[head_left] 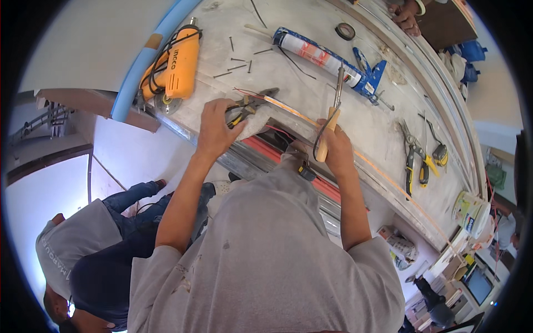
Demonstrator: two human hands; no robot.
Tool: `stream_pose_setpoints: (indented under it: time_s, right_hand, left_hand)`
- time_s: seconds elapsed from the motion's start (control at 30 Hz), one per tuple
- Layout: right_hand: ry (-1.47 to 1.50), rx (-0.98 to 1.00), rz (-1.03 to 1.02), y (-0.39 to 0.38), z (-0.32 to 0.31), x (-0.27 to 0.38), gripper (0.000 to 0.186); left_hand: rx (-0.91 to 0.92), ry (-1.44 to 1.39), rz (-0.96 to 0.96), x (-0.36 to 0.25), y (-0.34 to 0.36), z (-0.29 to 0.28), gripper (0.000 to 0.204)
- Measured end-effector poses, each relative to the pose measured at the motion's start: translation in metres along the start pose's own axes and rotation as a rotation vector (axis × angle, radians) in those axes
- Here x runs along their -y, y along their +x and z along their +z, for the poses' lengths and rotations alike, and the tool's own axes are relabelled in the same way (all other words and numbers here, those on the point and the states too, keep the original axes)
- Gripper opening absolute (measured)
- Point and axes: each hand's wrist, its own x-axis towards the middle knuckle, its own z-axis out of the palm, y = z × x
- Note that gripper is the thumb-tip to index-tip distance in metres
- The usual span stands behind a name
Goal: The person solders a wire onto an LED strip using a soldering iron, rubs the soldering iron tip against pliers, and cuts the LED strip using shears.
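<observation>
My left hand (pixel 216 125) is closed on the yellow-and-black handles of pliers (pixel 256 100), whose jaws are beside the end of a thin orange-and-white strip (pixel 293 112) with fine wires. The strip runs diagonally along the workbench (pixel 375 130). My right hand (pixel 338 145) grips a tool with a wooden handle and long metal tip (pixel 339 85), apparently a soldering iron, held upright over the strip; a dark cord loops beside it. Above lie several loose screws (pixel 249 65) and a blue caulking gun (pixel 363 64) with a tube. A light cloth or pad (pixel 256 119) sits under the pliers.
An orange heat gun (pixel 181 64) and blue foam tube (pixel 126 83) lie left; snips (pixel 411 158), tape measure (pixel 440 154) and bucket (pixel 469 211) right; tape roll (pixel 345 31) behind. Two people (pixel 83 244) are low at left; another's hand (pixel 407 16) is at top right.
</observation>
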Motion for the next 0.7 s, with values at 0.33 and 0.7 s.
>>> stream_pose_setpoints:
  time_s: [0.33, 0.7]
  right_hand:
    - [0.005, -0.164, -0.115, 0.02, -0.024, -0.005, 0.015]
    - [-0.009, -0.264, -0.197, 0.029, -0.032, -0.002, 0.023]
  left_hand:
    - [-0.129, 0.08, -0.205, 0.034, -0.019, -0.023, 0.05]
    - [0.019, -0.273, 0.164, -0.043, -0.025, 0.028, 0.019]
